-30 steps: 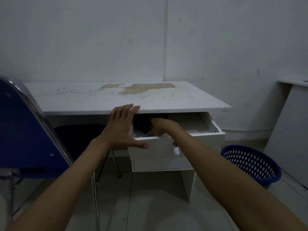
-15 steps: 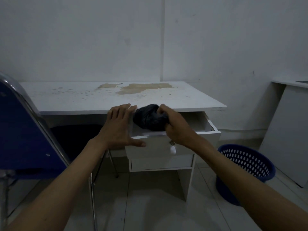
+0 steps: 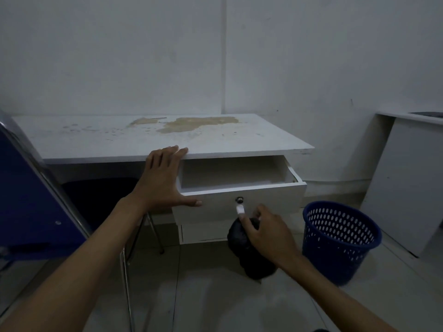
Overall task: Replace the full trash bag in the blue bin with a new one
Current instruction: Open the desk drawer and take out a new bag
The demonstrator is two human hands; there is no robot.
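A black bundled trash bag hangs low in front of the desk, gripped by my right hand. The blue perforated bin stands on the floor to the right of that hand, with no bag visible inside. The desk's upper drawer is pulled out and looks empty. My left hand lies flat against the drawer's left front corner, fingers reaching up to the desk edge, thumb on the drawer face.
The white desk has a brown worn patch on top. A blue metal-framed chair stands close at the left. A white cabinet stands at the right. Pale floor tiles lie below.
My right hand has lifted the black bag out of the drawer and brought it down in front of the desk, toward the bin. My left hand has stayed on the drawer.
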